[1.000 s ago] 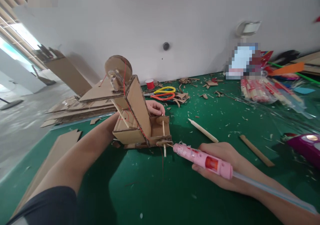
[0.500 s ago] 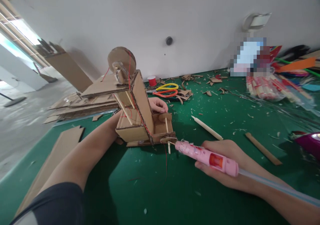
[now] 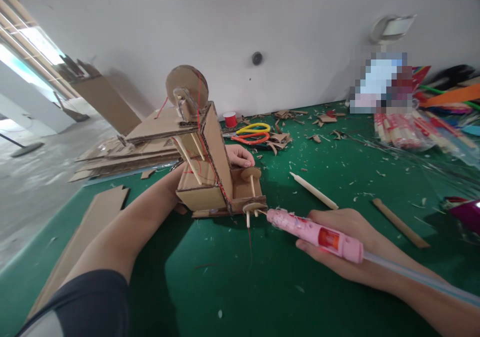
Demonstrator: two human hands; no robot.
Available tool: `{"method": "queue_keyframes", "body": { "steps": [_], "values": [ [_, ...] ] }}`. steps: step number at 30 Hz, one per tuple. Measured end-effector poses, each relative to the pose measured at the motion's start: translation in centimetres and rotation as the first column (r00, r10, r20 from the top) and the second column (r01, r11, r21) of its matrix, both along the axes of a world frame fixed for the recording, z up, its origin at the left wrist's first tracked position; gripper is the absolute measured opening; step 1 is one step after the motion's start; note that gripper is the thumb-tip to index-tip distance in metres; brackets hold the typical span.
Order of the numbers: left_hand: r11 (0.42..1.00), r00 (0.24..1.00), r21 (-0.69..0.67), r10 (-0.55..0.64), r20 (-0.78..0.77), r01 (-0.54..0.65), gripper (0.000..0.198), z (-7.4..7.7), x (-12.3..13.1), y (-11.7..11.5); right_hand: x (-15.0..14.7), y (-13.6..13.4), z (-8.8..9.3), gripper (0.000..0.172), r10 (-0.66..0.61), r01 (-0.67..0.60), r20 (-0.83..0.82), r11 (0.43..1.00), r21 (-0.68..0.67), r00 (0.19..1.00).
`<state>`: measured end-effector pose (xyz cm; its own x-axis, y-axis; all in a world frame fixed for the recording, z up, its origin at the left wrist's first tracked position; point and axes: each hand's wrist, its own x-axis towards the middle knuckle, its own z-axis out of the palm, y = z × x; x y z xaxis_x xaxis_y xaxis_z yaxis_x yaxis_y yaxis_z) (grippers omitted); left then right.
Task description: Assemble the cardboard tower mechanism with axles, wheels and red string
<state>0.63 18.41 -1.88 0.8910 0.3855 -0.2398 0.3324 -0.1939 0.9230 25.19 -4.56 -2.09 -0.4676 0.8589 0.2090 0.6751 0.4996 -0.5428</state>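
Note:
A cardboard model (image 3: 202,197) stands on the green table, with a round wheel on top, red thread and wooden stick supports. Behind it, my left hand (image 3: 240,156) curls its fingers around the far side of the low tray end, close to a small cardboard disc (image 3: 250,174); its fingertips are partly hidden. My right hand (image 3: 337,229) grips a pink hot glue gun (image 3: 311,231) with a clear glue stick trailing out of its back. The nozzle is right beside the near cardboard disc (image 3: 254,206), which has a short stick poking out.
A pointed wooden stick (image 3: 315,191) and a cardboard strip (image 3: 400,223) lie to the right. Scissors (image 3: 251,133), a red thread spool (image 3: 230,119) and cardboard scraps are behind. Stacked cardboard (image 3: 112,159) sits at left; packaged sticks (image 3: 397,129) lie at back right.
The near disc has turned, so its short stick now sits further left and a second stick end shows beside it. The glue gun stays close to that disc. The view has shifted slightly.

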Motion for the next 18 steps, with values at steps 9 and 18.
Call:
{"method": "queue_keyframes", "body": {
  "steps": [9, 18],
  "values": [
    [1.0, 1.0, -0.02, 0.013, -0.013, -0.013, 0.039, 0.57, 0.37, -0.51, 0.09, 0.37, -0.33, 0.032, 0.035, -0.035, 0.011, 0.999, 0.042, 0.999],
    [0.998, 1.0, -0.053, 0.017, -0.016, -0.018, 0.039, -0.23, 0.28, 0.43, 0.25, 0.42, -0.69, 0.032, 0.041, -0.043, 0.021, 0.994, 0.099, 0.999]
  ]
}}
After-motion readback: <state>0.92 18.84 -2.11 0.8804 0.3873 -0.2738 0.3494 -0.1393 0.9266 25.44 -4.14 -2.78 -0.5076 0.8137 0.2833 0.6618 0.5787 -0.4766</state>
